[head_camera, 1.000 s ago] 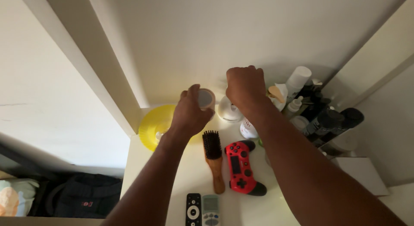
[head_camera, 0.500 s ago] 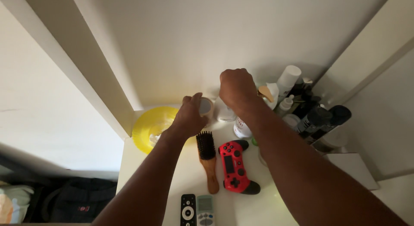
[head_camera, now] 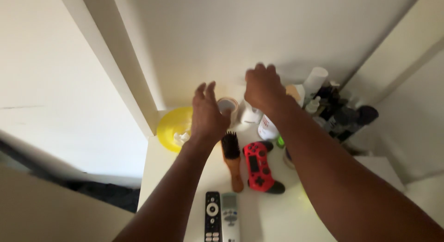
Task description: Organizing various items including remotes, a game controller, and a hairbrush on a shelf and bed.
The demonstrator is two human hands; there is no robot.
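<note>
My left hand (head_camera: 208,113) is lifted over the back of a white table (head_camera: 263,219), fingers stretched and apart. It is just left of a small round beige container (head_camera: 227,104) and does not seem to grip it. My right hand (head_camera: 263,87) hovers with loosely curled fingers above a white rounded object (head_camera: 251,115). Motion blur hides whether it holds anything.
A yellow bowl (head_camera: 170,126) sits at the table's back left corner. A wooden hairbrush (head_camera: 231,156), a red game controller (head_camera: 259,167) and two remotes (head_camera: 221,218) lie nearer me. A white bottle (head_camera: 268,129) and several dark spray cans (head_camera: 347,119) crowd the back right by the wall.
My left hand has let go of the round container and opened, fingers now up. My right hand has risen off the white object. The view has shifted slightly.
</note>
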